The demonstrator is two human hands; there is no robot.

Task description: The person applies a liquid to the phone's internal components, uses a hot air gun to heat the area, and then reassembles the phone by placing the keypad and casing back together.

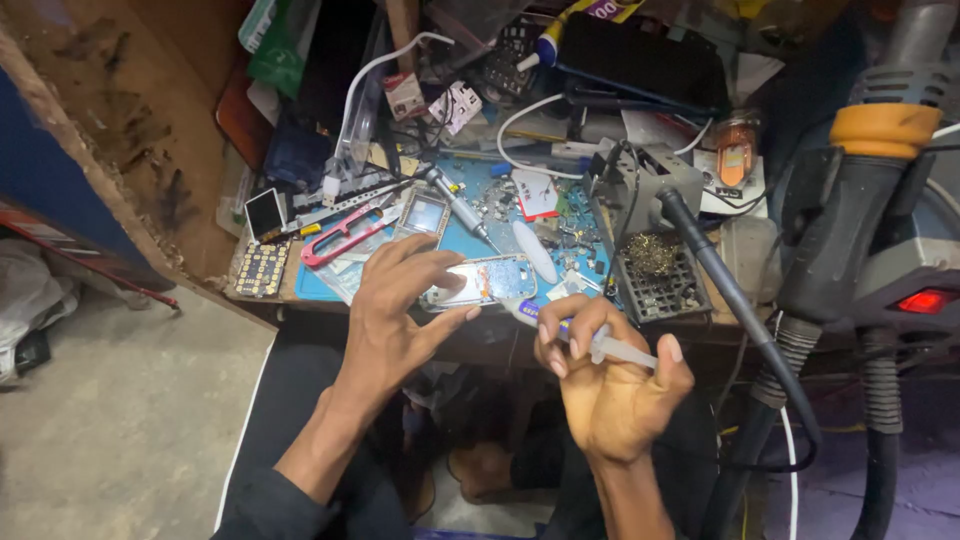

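— Where do we have the phone frame [487,281]?

— At the blue mat's [312,285] near edge, pinched by our left hand [395,300], fingers spread along its rim. It looks thin, light and fragile, so edges only.

— And our right hand [610,375]?

— Closed on 1 syringe [590,340], nozzle toward the frame; the soldering iron stand [655,270] sits just beside.

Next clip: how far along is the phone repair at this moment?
Done: the phone frame is already stripped open, with a keypad and small screen set aside on the bench. In hand: the left hand steadies the frame while the right hand holds a syringe, its tip at the frame's edge. Left: reassembly; loose parts lie scattered on the blue mat.
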